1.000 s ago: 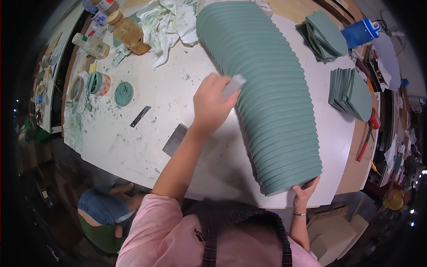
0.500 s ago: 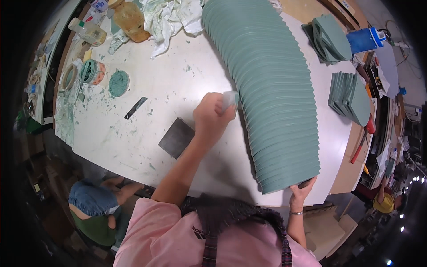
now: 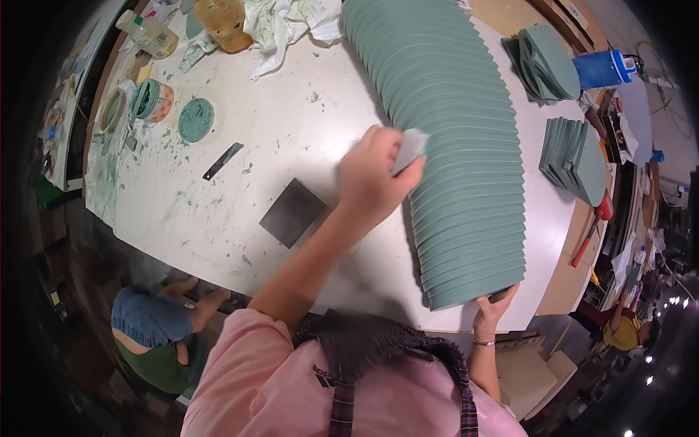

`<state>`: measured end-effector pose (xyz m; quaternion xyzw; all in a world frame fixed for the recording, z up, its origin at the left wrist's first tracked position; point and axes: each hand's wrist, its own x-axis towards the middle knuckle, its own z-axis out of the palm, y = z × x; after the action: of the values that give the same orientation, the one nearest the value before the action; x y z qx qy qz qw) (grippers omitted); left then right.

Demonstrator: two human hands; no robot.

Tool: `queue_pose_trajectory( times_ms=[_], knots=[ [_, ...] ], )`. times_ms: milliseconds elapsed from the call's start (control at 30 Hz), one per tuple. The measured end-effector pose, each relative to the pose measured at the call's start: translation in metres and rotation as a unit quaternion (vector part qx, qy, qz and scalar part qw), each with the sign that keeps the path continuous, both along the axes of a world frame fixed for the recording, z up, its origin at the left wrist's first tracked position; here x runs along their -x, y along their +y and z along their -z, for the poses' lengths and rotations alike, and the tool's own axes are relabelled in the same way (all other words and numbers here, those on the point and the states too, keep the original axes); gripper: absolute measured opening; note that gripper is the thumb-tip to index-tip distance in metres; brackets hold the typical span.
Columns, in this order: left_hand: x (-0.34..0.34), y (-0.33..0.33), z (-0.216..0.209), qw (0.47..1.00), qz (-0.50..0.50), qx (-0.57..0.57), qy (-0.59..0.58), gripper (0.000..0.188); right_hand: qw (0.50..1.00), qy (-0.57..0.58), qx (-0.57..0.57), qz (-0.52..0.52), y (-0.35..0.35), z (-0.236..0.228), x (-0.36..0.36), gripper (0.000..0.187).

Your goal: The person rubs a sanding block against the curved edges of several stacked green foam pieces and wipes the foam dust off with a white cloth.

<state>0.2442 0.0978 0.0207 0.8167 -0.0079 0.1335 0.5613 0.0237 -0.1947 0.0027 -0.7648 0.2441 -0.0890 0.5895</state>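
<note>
A long, curved row of overlapping green plates (image 3: 466, 167) with ridged edges runs across the white table, from its far side to the edge near me. My left hand (image 3: 375, 175) is closed around a small pale grey-white pad (image 3: 412, 149), whose exact kind I cannot make out. It is at the left side of the row, with the pad overlapping the ridges in view; whether it touches them is unclear. At the near end, my right hand (image 3: 495, 307) grips the last plates from below, its fingers partly hidden under them.
A dark square block (image 3: 293, 213) and a flat scraper blade (image 3: 223, 161) lie left. Beyond are a lid of green paste (image 3: 196, 120), an open jar (image 3: 153, 100), bottles and crumpled cloths (image 3: 287, 29). Loose green plates (image 3: 571, 156), a blue bottle (image 3: 603, 69) and a red-handled tool (image 3: 603, 207) lie right.
My left hand has moved right with the pad, from beside the row's left edge to over its ridges. My right hand stays at the near end. The view has shifted slightly.
</note>
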Motion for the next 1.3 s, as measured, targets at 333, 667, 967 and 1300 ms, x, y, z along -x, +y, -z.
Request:
queue_pose_trajectory(
  times_ms=[333, 667, 967, 1300],
  knots=[
    [0.015, 0.016, 0.005, 0.997, -0.012, -0.044, -0.057, 0.025, 1.000, 0.000, 0.016, -0.007, 0.002, -0.002, -0.001, 0.128],
    [0.020, 0.026, 0.005, 0.978, 0.012, -0.168, -0.122, 0.030, 1.000, 0.005, 0.002, 0.002, 0.007, -0.004, -0.004, 0.126],
    [0.032, 0.032, 0.008, 0.976, 0.019, -0.208, -0.068, 0.038, 1.000, -0.015, 0.004, -0.008, 0.004, -0.001, -0.001, 0.124],
    [0.044, 0.032, 0.005, 0.978, 0.043, -0.202, -0.019, 0.038, 1.000, -0.008, 0.011, -0.010, 0.004, -0.001, -0.003, 0.124]
  ],
)
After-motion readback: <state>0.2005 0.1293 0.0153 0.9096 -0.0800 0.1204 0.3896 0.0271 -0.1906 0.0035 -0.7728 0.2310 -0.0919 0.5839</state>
